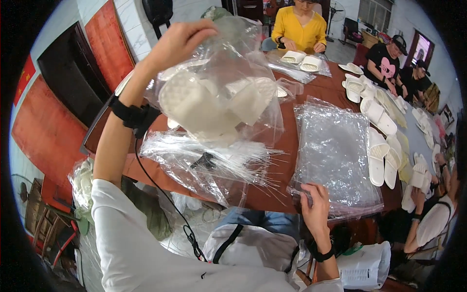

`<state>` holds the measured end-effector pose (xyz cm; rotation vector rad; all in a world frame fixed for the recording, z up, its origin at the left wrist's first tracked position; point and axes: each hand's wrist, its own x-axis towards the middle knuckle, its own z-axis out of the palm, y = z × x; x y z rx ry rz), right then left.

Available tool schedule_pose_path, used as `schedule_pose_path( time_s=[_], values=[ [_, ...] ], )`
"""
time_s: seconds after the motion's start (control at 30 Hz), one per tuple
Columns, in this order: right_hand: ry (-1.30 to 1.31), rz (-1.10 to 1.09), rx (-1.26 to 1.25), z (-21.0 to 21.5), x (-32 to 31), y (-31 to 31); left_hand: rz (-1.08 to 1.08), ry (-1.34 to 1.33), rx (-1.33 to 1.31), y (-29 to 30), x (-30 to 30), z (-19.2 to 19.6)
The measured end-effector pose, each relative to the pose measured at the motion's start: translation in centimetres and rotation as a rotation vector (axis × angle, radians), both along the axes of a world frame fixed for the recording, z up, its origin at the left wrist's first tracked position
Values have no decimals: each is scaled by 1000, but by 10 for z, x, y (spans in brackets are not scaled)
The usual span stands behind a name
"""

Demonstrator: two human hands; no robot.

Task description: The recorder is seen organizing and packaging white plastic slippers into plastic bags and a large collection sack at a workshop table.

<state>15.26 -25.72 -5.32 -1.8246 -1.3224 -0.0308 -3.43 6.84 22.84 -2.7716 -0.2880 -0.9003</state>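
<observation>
My left hand is raised at the upper left, its fingers closed on the top of a clear plastic bag. Inside the bag are white slippers with dimpled soles, hanging above the table. My right hand is low at the table's front edge, by the near left corner of a stack of flat clear bags. Its fingers are bent and a little apart, with nothing visible between them. Beneath the hanging slippers lies a bundle of thin white ties on clear plastic.
Pairs of white slippers line the right side of the brown table. Across it, a person in yellow handles slippers. Several others work at the right. A black cable hangs from my left wrist strap. A white sack stands lower right.
</observation>
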Motion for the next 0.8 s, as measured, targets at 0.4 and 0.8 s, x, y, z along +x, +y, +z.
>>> schedule_pose_path(
  time_s=[0.4, 0.8],
  values=[
    [0, 9, 23, -2, 6, -5, 28, -44, 109, 9, -13, 48],
    [113, -3, 81, 24, 29, -23, 63, -423, 30, -64, -65, 94]
  ],
)
